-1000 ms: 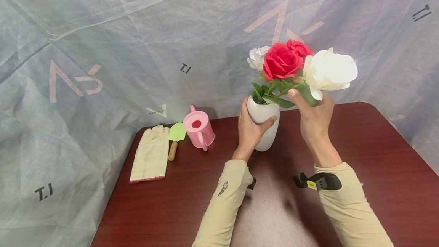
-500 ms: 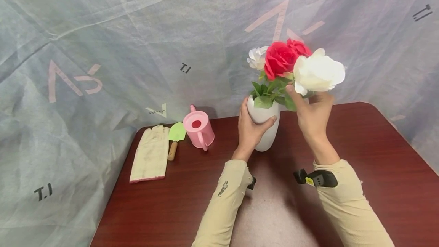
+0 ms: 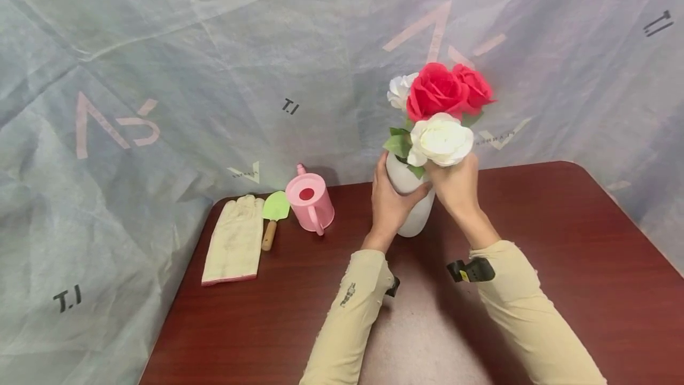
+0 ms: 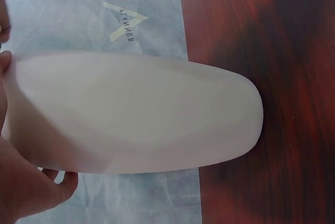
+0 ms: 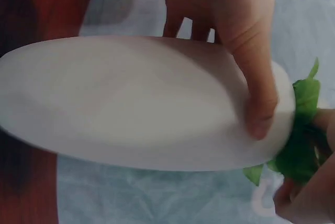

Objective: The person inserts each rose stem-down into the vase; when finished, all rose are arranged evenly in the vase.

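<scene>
My left hand (image 3: 389, 208) grips the upper part of a white vase (image 3: 412, 221), which stands upright on the table. At its mouth, my right hand (image 3: 458, 186) pinches the stem of a white rose (image 3: 442, 140) just under the bloom. In the right wrist view, green leaves (image 5: 299, 156) bunch between the right fingers and the rim of the vase (image 5: 131, 103); the stem end is hidden. Two red roses (image 3: 435, 91) and a smaller white flower (image 3: 401, 91) rise from the vase behind. The left wrist view shows the vase's smooth side (image 4: 136, 114).
A pink watering can (image 3: 316, 210) stands left of the vase. Beside it lie a small green trowel (image 3: 275, 207) with a wooden handle and a cream work glove (image 3: 235, 242). A grey printed sheet (image 3: 224, 64) hangs behind the dark red table (image 3: 577, 242).
My right hand has brought the white rose left and down, from the right side to in front of the red roses at the vase mouth. The left hand has stayed on the vase.
</scene>
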`<state>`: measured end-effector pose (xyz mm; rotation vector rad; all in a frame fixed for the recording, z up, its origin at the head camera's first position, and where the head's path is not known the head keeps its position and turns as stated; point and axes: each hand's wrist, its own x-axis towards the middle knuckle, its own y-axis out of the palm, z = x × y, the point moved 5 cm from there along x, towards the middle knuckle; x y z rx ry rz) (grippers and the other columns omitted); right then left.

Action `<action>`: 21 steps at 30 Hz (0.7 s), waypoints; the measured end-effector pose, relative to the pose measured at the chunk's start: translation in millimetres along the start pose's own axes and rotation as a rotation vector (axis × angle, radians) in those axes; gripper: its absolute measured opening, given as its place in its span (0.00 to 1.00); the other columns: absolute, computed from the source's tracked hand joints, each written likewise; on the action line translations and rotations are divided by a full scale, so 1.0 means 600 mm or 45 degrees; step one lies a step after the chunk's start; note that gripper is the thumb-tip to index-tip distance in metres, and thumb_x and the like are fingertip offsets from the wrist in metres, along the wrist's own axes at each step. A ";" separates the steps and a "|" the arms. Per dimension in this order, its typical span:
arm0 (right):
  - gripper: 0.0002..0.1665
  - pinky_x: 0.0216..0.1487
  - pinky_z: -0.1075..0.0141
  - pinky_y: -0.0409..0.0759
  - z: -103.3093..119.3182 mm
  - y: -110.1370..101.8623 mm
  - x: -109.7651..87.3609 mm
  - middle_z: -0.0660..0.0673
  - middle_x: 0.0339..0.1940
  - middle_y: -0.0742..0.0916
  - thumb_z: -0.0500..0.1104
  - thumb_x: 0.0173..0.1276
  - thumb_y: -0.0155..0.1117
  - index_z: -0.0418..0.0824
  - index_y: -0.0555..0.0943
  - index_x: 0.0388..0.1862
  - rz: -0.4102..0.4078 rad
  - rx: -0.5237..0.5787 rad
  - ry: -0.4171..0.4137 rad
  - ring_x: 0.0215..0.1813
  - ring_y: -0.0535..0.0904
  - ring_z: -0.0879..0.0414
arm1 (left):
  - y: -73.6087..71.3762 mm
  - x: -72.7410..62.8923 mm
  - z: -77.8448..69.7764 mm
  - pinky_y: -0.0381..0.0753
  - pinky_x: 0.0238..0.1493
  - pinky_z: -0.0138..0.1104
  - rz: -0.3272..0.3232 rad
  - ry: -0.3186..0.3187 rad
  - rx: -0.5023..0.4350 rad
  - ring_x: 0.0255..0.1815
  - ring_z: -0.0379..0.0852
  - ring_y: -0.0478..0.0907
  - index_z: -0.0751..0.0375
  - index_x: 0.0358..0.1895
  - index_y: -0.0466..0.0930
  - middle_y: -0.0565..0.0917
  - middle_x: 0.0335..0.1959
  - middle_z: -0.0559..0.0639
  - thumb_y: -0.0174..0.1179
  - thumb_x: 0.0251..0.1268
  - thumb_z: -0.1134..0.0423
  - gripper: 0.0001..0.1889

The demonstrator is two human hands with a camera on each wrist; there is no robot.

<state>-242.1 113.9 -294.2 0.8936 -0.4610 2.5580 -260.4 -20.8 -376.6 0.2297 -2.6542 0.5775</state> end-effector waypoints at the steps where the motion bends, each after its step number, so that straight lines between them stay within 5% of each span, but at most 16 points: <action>1: 0.29 0.52 0.55 0.70 -0.005 -0.001 -0.003 0.35 0.44 0.81 0.33 0.49 0.71 0.29 0.74 0.51 -0.010 -0.026 0.005 0.49 0.76 0.46 | 0.001 0.000 0.000 0.70 0.52 0.42 0.002 -0.001 0.011 0.59 0.44 0.65 0.46 0.72 0.49 0.63 0.65 0.44 0.72 0.43 0.47 0.52; 5: 0.30 0.52 0.52 0.68 -0.009 -0.008 -0.006 0.36 0.45 0.80 0.37 0.49 0.71 0.31 0.74 0.53 0.003 -0.049 0.012 0.50 0.74 0.45 | 0.002 -0.001 -0.002 0.70 0.52 0.42 0.002 0.011 0.018 0.59 0.43 0.65 0.47 0.72 0.50 0.64 0.64 0.44 0.71 0.43 0.46 0.52; 11: 0.27 0.40 0.65 0.68 -0.010 -0.030 -0.025 0.50 0.45 0.77 0.39 0.52 0.72 0.37 0.79 0.53 0.110 0.052 0.102 0.46 0.69 0.60 | 0.005 0.002 -0.007 0.69 0.54 0.42 0.037 0.057 0.008 0.61 0.41 0.63 0.46 0.72 0.48 0.62 0.65 0.43 0.71 0.44 0.46 0.51; 17: 0.19 0.40 0.74 0.70 0.030 -0.084 -0.045 0.51 0.42 0.74 0.33 0.61 0.61 0.25 0.77 0.50 -0.038 0.291 0.112 0.43 0.72 0.59 | -0.008 -0.007 -0.004 0.64 0.60 0.45 0.067 0.008 0.035 0.67 0.43 0.58 0.41 0.74 0.39 0.56 0.70 0.42 0.67 0.47 0.39 0.55; 21: 0.19 0.43 0.75 0.69 -0.004 -0.117 -0.048 0.49 0.47 0.76 0.35 0.64 0.56 0.27 0.76 0.53 -0.094 0.255 0.078 0.39 0.74 0.62 | -0.044 -0.026 0.006 0.58 0.64 0.48 0.059 0.038 0.067 0.71 0.44 0.50 0.41 0.74 0.36 0.51 0.73 0.43 0.56 0.52 0.31 0.52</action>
